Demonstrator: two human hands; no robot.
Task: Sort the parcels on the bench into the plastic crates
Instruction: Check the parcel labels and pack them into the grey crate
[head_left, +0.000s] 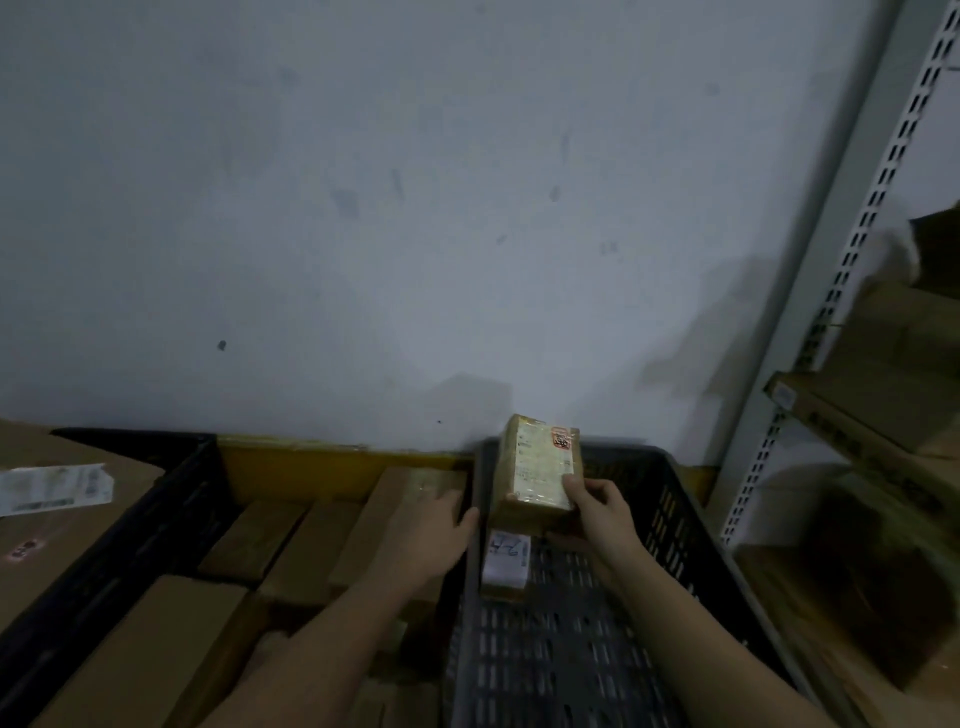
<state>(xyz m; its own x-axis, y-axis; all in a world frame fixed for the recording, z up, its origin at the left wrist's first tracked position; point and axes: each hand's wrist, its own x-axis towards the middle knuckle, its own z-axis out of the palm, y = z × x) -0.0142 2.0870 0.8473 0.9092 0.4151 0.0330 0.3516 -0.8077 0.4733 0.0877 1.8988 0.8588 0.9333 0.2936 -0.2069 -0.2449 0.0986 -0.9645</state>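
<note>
Right hand (597, 512) pinched the taped parcel (537, 467) upright, long axis toward 12, over the grey crate (675, 525); left hand (431, 525), fingers flat, rested at 9.

Brown parcel (535, 470) w/ white label and red-orange stamp. Grey crate (561, 644), slotted grid pattern; second parcel (506, 566) inside is marked by a white label w/ dark handwriting. Black crate (130, 525) at left. Tan boxes (291, 540) are seen betw. crates. Yellow strip (311, 467) along pale grey, smudged wall (363, 208). White perforated shelf upright (852, 249).
</note>
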